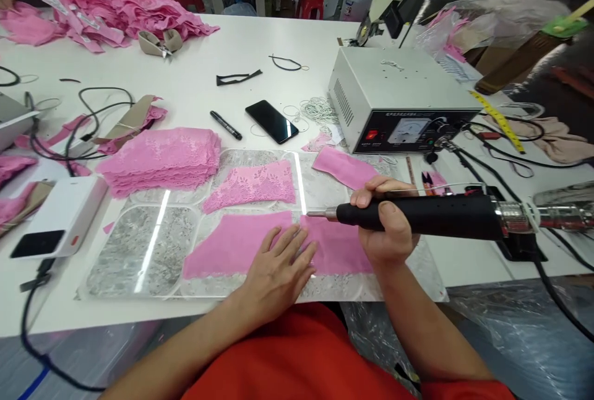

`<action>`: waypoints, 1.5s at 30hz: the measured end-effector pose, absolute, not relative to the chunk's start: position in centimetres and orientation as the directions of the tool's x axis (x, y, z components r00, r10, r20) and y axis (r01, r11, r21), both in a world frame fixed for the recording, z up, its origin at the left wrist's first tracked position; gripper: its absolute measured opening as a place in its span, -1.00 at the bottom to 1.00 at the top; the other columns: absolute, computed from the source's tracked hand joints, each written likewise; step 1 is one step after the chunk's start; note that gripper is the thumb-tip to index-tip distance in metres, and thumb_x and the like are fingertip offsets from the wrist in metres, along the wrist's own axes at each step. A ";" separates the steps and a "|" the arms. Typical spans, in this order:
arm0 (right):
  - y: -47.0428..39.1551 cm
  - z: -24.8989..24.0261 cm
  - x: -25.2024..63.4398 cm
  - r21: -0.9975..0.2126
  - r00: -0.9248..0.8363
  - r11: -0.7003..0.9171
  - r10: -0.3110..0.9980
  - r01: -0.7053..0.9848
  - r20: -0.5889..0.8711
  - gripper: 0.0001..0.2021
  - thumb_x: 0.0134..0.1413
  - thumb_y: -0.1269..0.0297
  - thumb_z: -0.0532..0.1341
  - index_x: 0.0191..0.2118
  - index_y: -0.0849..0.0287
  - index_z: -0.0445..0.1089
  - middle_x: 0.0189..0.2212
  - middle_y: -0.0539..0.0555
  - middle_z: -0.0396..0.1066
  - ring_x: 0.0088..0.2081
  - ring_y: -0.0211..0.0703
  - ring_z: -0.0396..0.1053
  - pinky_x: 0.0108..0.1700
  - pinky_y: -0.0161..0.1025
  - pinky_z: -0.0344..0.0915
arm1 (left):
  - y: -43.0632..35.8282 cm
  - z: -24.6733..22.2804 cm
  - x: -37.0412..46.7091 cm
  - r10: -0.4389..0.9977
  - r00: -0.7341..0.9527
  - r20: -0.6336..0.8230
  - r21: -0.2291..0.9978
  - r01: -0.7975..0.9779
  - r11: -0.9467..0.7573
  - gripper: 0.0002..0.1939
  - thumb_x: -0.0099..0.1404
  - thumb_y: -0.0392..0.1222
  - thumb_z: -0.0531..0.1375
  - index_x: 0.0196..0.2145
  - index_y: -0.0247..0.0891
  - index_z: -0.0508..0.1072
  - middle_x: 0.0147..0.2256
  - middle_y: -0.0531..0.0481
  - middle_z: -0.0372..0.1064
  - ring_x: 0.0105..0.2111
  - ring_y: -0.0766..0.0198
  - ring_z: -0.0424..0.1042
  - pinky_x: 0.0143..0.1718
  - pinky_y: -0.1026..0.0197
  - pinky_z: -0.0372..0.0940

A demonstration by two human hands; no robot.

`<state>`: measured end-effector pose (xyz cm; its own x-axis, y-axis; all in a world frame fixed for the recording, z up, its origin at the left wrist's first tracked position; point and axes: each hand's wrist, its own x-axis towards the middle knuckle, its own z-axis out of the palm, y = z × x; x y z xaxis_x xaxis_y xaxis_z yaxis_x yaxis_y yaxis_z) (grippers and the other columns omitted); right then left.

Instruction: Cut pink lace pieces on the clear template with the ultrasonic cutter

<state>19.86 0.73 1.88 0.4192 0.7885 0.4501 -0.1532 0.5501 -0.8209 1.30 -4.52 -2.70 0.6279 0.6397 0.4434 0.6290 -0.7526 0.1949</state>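
Note:
Two smooth pink fabric pieces lie side by side on the marbled board (139,251), the left piece (227,245) and the right piece (338,251), their edges meeting near the middle. My left hand (281,270) rests flat across that meeting line, fingers stretched out over the cloth. In my right hand (390,220) is a black corded ultrasonic handpiece (431,215), held level. Its metal tip points left and sits at the upper end of the meeting line; whether it touches the cloth I cannot tell. Just above lies a pink lace piece (260,183).
A stack of pink lace pieces (162,158) stands at the left. Behind are a marker (226,125), a phone (271,121) and a grey power box (399,90). A pink strip (346,168) lies near my right hand. Cables run along the right side; a white device (60,214) sits left.

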 end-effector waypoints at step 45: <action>-1.5 1.7 25.7 -0.791 0.607 0.611 0.639 -0.026 0.473 -0.90 -0.21 0.34 0.15 -0.44 0.18 0.34 -0.47 -0.02 0.31 -0.56 -0.32 0.25 -0.50 -0.25 0.27 | -3.0 -2.6 1.5 0.663 0.628 0.408 0.153 0.669 -0.727 -0.71 0.48 -0.21 0.05 0.04 -0.28 0.46 0.12 -0.13 0.40 0.19 -0.06 0.29 0.27 -0.23 -0.04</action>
